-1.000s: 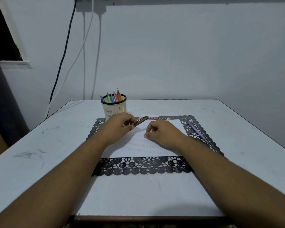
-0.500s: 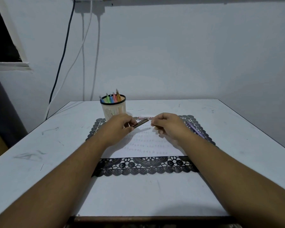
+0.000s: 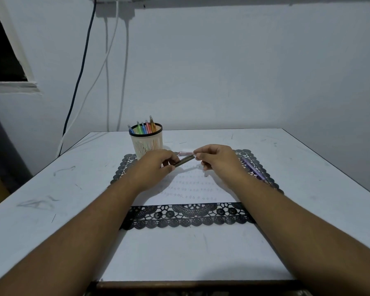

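My left hand (image 3: pixel 156 164) grips a dark brown pen (image 3: pixel 184 160) just above a white sheet of paper (image 3: pixel 192 189) with rows of small marks. The pen points up and to the right. My right hand (image 3: pixel 217 160) has its fingers curled and pinches the pen's far tip. The paper lies on a black lace placemat (image 3: pixel 188 216).
A cream pen holder (image 3: pixel 146 143) with several coloured pens stands at the mat's back left corner. A pink pen (image 3: pixel 185 153) lies behind my hands and a purple pen (image 3: pixel 253 170) on the mat's right side. Cables hang down the wall at the back left.
My right hand lifted off the paper and moved up and left to the tip of the pen. My left hand held the pen almost still.
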{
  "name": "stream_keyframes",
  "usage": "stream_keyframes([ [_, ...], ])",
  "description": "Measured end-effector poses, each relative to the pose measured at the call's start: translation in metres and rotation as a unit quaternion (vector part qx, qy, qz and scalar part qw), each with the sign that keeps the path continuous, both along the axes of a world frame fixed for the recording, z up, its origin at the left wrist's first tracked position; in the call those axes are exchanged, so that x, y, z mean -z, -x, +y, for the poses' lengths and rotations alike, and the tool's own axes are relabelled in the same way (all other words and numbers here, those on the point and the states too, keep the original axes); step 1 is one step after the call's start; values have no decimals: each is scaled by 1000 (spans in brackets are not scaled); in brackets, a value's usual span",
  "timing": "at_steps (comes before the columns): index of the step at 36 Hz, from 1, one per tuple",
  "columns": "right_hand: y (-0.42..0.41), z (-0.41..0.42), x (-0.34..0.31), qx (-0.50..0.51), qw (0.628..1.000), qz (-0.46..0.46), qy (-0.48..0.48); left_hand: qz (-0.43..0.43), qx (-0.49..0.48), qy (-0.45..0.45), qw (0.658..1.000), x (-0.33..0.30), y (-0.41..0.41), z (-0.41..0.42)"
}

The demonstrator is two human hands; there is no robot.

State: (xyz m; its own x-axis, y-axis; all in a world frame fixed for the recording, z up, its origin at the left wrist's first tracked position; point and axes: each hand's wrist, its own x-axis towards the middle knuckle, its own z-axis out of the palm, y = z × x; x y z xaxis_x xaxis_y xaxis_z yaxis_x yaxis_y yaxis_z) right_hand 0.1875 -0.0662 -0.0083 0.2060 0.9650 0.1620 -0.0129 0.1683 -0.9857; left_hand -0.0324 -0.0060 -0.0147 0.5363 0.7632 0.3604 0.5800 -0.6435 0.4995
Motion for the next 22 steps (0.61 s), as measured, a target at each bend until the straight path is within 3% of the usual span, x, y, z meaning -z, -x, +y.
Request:
stream_keyframes([
  [5, -1, 1, 0, 14, 999, -36, -6, -1, 12, -3, 1000, 1, -1, 0],
  [16, -6, 4, 3, -16, 1000, 21, 8, -4, 14, -25, 1000, 0, 0, 0],
  [22, -7, 3, 1, -24, 1000, 7, 8, -3, 20, -40, 999, -1, 0, -1],
])
